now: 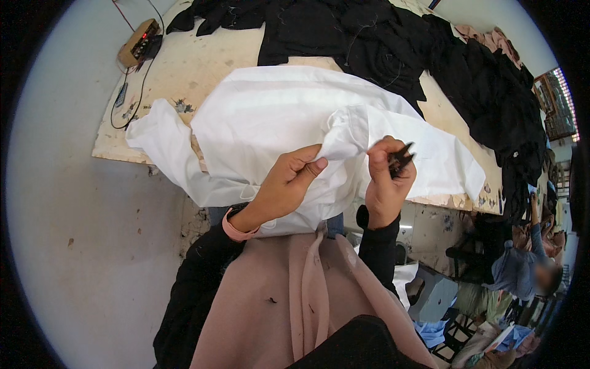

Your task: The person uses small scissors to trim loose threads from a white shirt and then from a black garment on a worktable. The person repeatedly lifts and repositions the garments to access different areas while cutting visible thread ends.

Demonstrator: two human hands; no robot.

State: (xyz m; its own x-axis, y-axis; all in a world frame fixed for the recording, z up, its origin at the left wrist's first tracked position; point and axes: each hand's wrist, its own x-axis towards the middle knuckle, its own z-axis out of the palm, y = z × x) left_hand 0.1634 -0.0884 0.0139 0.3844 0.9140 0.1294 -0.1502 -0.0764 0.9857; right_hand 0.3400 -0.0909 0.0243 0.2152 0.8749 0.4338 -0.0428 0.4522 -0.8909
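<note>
A white garment (pixel 258 115) lies spread over the near edge of the table, with part of it hanging down in front of me. My left hand (pixel 292 177) pinches a fold of the white cloth between thumb and fingers. In my right hand (pixel 389 182) a dark pair of thread snips (pixel 401 160) rests in the palm, its points sticking out to the right. The thumb and forefinger of that same hand are closed at the edge of the raised fold; whether they grip a thread there is too small to tell.
Black garments (pixel 322 32) with loose threads cover the table's far side and right end. At the left corner of the worn tabletop (pixel 179 60) sit a small brown box (pixel 138 42) with red lights, a cable and a remote control (pixel 121 95). Another person (pixel 516 270) is at the far right.
</note>
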